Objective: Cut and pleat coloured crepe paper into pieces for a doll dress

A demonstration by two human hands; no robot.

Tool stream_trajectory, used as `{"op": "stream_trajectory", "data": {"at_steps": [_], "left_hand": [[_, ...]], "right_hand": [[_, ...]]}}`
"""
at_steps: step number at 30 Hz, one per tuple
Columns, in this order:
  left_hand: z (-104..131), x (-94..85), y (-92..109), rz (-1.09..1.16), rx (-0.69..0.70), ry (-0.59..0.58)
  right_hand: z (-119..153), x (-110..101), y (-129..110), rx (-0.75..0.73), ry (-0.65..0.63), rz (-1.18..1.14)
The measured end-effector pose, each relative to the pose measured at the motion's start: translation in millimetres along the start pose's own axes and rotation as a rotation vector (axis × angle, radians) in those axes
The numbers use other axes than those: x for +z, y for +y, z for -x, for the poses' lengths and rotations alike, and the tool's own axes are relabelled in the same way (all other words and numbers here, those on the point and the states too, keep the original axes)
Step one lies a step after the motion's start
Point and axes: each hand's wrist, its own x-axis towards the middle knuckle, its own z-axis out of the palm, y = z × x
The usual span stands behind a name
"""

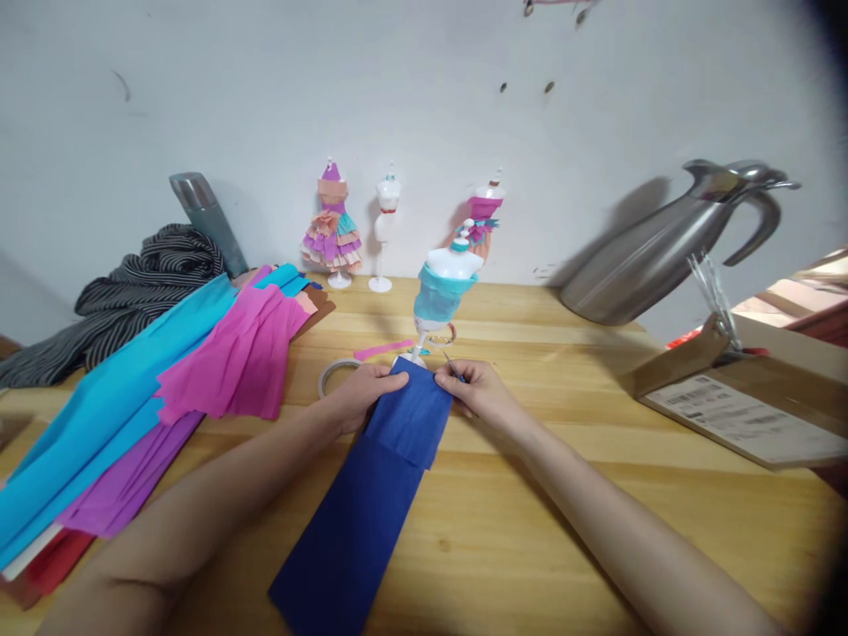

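From my end I am seeing the dark blue crepe-like sheet [361, 521] stretching over the wooden table [563, 539], a shorter layer overlapping its far end, just in front of the small dress form [456, 262]. The left hand [366, 389] is pinching the far left corner between thumb and fingers; the right hand [487, 395] is gripping the far right edge and also holding a slim metal tool, possibly scissors [453, 367]. I am judging the sheet light, soft, barely slippery and easily torn, so I am favouring gentle, flat pinches at the corners, where layers are probably lending strength.
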Motion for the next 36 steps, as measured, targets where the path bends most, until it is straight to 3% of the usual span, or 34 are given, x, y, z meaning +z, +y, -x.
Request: {"op": "stream_trajectory", "data": {"at_steps": [6,14,21,26,30,36], "left_hand": [[2.8,-2.1,4.6,-0.052,-0.070,-0.094],[3.7,-2.8,7.3,-0.058,-0.105,-0.109],[5.2,-5.2,11.2,-0.091,-0.125,-0.122],[6.6,-7.4,13.3,-0.160,-0.153,-0.168],[6.0,-7.8,12.2,-0.155,-0.135,-0.161],[4.5,-8.7,16.1,-0.101,-0.101,-0.140]], "right_hand": [[-3.2,-4.3,2.4,-0.027,0.096,-0.059],[-2.7,-18.3,-4.1,-0.016,-0.087,0.106],[0.0,-30.8,-18.5,-0.080,-0.036,0.110],[3.9,-32.6,-26.6,-0.141,-0.101,0.202],[7.8,-33.2,-32.6,-0.235,-0.100,0.256],[13.4,-43.4,-40.9,-0.261,-0.192,0.380]]}}
